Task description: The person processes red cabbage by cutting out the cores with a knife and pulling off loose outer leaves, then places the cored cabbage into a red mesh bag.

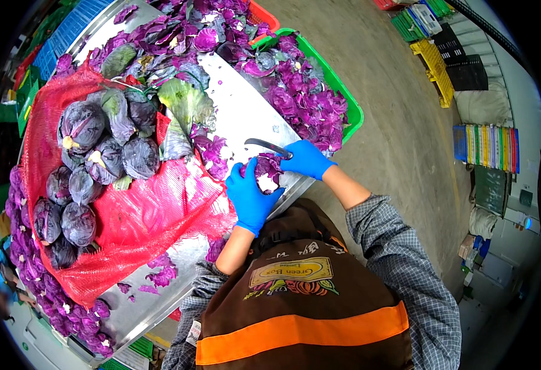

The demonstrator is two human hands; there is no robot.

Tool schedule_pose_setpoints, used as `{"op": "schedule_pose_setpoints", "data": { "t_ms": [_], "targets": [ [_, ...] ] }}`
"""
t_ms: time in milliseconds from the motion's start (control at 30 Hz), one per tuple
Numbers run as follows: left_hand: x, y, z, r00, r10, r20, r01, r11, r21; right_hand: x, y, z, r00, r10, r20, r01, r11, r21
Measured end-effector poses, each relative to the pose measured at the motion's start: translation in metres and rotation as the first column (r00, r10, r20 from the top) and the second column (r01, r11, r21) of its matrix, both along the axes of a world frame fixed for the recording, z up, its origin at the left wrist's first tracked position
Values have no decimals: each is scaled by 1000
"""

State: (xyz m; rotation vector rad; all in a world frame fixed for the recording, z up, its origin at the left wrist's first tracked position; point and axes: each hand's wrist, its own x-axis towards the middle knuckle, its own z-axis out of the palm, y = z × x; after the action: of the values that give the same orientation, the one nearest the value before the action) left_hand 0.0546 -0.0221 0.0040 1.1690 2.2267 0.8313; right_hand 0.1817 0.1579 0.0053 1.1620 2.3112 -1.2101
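My left hand (251, 198), in a blue glove, is closed around the side of a purple cabbage (270, 168) with a pale cut patch facing me. In my right hand (308, 159), also gloved in blue, is a knife (266, 145) with a dark curved blade pointing left, just above the cabbage. Both hands are at the near edge of a metal table (286, 126). To their left, several whole purple cabbages (80, 126) lie on a spread red mesh sack (153, 209). A loose green-and-purple leaf (187, 102) rests at the sack's edge.
A green crate (352, 111) full of purple leaves adjoins the table's far right side. Loose leaves (178, 37) cover the table's far end. Many trimmed cabbages (54, 305) line the left edge. Across the concrete floor (400, 135) stand a yellow crate (432, 71) and stacked coloured crates (489, 148).
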Motion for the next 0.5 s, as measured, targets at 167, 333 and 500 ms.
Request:
{"op": "schedule_pose_setpoints", "data": {
  "t_ms": [167,333,500],
  "targets": [
    [1,-3,-4,1000,-15,-17,16,999,52,16,-4,-12,873,-487,-32,428,795,-429],
    [-3,-10,-1,998,-52,-20,54,996,78,16,-18,-14,933,-347,-101,288,883,-370],
    [-6,-13,-7,996,-82,-42,86,989,124,7,-39,-20,961,-130,-246,101,987,-126]
  ]
}}
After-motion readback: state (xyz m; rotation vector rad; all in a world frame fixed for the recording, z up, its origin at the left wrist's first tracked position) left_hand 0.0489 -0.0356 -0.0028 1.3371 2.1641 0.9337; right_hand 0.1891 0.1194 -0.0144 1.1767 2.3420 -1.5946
